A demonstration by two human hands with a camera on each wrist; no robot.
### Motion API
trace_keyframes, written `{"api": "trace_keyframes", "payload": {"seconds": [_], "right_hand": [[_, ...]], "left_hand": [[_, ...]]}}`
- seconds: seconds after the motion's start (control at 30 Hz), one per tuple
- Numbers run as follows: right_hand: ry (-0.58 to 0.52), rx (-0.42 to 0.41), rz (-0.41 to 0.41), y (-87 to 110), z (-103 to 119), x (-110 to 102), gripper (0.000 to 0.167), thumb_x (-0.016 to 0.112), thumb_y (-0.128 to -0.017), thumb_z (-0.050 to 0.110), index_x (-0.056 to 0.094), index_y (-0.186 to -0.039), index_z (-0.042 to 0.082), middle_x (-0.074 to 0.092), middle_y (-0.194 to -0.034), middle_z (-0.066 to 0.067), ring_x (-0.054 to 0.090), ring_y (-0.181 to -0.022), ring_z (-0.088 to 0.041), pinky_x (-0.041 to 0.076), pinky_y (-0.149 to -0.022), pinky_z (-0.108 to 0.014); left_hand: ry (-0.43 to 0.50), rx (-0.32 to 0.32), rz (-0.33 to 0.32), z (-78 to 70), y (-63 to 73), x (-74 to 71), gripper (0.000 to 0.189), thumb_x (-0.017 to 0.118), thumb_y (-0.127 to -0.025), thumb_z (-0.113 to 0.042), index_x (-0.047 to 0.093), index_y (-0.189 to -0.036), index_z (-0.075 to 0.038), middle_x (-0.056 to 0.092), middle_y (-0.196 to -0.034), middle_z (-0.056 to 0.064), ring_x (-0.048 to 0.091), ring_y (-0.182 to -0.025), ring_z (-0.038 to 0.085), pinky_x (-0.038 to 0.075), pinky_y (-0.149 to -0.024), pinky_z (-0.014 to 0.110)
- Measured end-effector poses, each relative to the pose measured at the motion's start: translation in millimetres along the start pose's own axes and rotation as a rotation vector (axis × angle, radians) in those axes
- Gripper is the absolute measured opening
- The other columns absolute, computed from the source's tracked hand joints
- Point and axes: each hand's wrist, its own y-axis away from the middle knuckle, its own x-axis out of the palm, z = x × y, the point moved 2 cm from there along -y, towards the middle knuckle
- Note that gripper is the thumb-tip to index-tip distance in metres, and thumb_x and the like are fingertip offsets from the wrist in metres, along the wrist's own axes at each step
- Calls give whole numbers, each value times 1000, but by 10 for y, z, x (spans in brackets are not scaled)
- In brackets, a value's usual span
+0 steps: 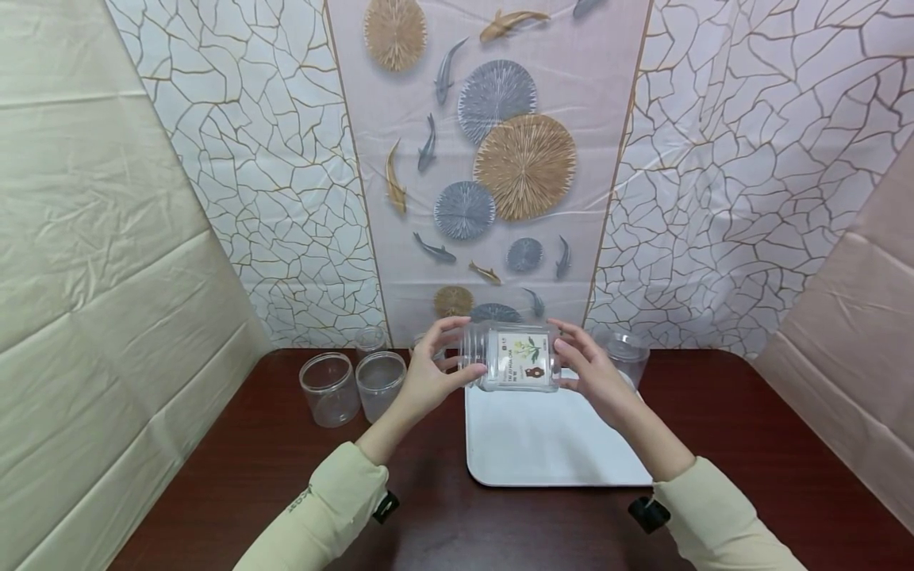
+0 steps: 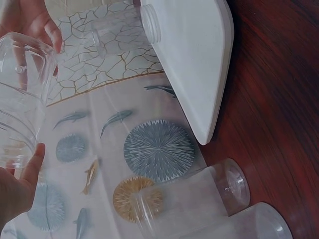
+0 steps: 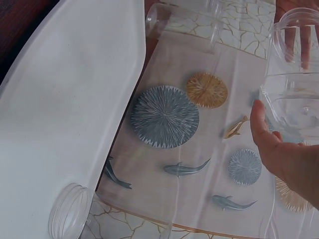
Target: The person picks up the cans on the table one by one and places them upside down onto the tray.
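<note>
A clear plastic jar lies on its side in the air between my two hands, its printed label facing me and its threaded neck to the left. My left hand grips the neck end, with the thumb in front and the fingers behind. At the base end, my right hand holds the jar between thumb and fingers. Both wrist views show the see-through jar at the frame's side, partly cut off. Below it, a white tray rests on the table.
Two clear jars stand side by side on the dark red table, left of the tray. A smaller clear container is behind them. Another clear jar stands at the tray's back right. A patterned cloth hangs behind the table.
</note>
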Motion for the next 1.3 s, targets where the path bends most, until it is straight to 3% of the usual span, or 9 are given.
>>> {"api": "trace_keyframes", "payload": {"seconds": [0.13,0.27,0.47,0.57,0.73,0.77,0.9,1.1,1.3], "right_hand": [[-68,-29,47,-3,-1,7,57,37,-102,35,18,-150,13,26,-143,-19,51,-104,-4,49,-83,-28],[-124,-56,85,-8,0,8,55,37,-101,34,17,-149,14,23,-145,-21,52,-105,-1,50,-82,-27],[-142,-62,97,5,12,-4,54,39,-100,33,20,-149,17,21,-146,-21,51,-108,-4,50,-83,-28],[-140,-65,101,16,27,-7,55,40,-100,32,20,-149,17,21,-146,-21,49,-116,-15,50,-83,-28],[-132,-76,103,31,49,-12,57,44,-99,30,21,-149,16,39,-129,-9,54,-109,-12,51,-83,-29],[-126,-77,101,34,51,-13,57,45,-99,29,22,-149,16,41,-125,-6,54,-105,-8,51,-82,-30],[-85,-64,81,40,51,-16,55,46,-98,30,25,-148,18,39,-122,-6,47,-107,-12,48,-81,-32],[-51,-65,64,34,42,-22,55,45,-99,30,24,-148,15,35,-126,-14,50,-104,-12,49,-81,-32],[-69,-83,60,16,39,-31,54,44,-99,26,25,-147,12,38,-123,-12,55,-101,-8,51,-81,-30]], "left_hand": [[8,2,3,4,-6,5,62,78,-78,-20,48,-132,-12,45,-140,9,46,-128,29,49,-94,44],[21,15,16,-2,-9,10,64,77,-78,-22,47,-133,-9,44,-141,11,45,-128,30,49,-94,45],[31,29,27,-6,-15,19,64,77,-79,-21,46,-133,-9,42,-142,13,44,-129,31,48,-95,48],[34,32,26,-11,-23,26,63,77,-79,-20,47,-133,-8,42,-142,15,45,-129,30,48,-95,47],[48,1,28,-26,-40,43,62,74,-79,-3,44,-133,-1,42,-142,19,44,-130,33,46,-96,50],[52,-4,30,-30,-41,47,62,73,-78,0,44,-133,0,41,-142,20,43,-130,34,46,-96,51],[58,-3,34,-39,-34,62,62,70,-78,6,44,-134,-1,41,-142,20,43,-130,35,46,-95,51],[49,11,39,-34,-21,68,61,74,-79,-5,45,-133,-6,41,-142,14,44,-129,30,49,-93,45],[48,30,51,-31,-26,65,65,77,-79,-19,45,-134,-6,42,-141,11,45,-127,30,50,-92,46]]}}
